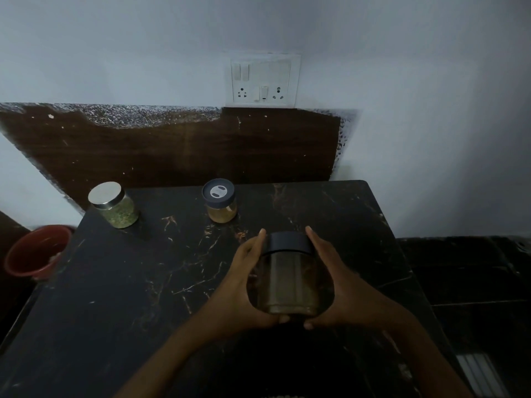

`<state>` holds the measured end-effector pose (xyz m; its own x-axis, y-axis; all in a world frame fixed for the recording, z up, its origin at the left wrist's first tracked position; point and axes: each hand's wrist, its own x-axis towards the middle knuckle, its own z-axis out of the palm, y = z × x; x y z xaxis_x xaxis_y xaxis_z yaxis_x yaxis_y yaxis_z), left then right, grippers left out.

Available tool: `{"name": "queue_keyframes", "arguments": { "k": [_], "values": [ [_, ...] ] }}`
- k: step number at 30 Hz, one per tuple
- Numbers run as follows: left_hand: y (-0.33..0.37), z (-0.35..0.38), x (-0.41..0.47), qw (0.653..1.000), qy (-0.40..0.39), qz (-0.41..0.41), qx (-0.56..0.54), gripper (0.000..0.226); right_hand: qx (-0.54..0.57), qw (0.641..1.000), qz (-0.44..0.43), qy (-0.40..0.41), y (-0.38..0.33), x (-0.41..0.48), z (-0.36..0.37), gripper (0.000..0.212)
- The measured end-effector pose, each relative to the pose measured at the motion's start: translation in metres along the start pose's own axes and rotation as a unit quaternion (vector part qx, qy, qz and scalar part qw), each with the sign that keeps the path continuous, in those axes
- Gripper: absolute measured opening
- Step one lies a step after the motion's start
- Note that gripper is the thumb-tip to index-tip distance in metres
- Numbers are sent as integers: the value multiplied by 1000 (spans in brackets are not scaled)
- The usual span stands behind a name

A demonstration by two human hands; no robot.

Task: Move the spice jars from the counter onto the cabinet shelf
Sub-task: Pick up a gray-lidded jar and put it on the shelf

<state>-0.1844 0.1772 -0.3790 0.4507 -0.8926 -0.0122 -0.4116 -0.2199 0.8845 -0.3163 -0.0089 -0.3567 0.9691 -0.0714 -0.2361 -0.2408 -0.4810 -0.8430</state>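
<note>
Black marble desk [115,311] forms the work surface. The left grip [244,285] and right grip [339,282] hold the dark-lid jar [288,282] from opposite sides, fingers curled along its wall, thumbs near its base. The jar lies between the grips, lid pointing away from the person; contact with the desk cannot be told. Just beyond the grips stands the grey-lid jar [219,201]; beyond and well left of the left grip, the silver-lid jar [113,205]. A red bucket [34,251] sits far left, off the desk.
</note>
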Motion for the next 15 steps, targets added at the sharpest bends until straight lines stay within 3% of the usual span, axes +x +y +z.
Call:
{"name": "queue_keyframes", "arguments": {
  "k": [3, 6, 12, 15],
  "values": [
    [1, -1, 2, 1000, -23, 0, 19, 135, -31, 999, -13, 16, -3, 3, 4, 127],
    [4, -4, 6, 997, -31, 16, 74, 128, -55, 998, -24, 28, -5, 5, 8, 126],
    [6, -10, 1, 998, 13, 29, -48, 118, -2, 999, -9, 35, -4, 3, 3, 130],
    [5, -9, 3, 1000, -2, 27, -12, 123, -21, 999, -6, 47, -3, 4, 4, 127]
  ]
}}
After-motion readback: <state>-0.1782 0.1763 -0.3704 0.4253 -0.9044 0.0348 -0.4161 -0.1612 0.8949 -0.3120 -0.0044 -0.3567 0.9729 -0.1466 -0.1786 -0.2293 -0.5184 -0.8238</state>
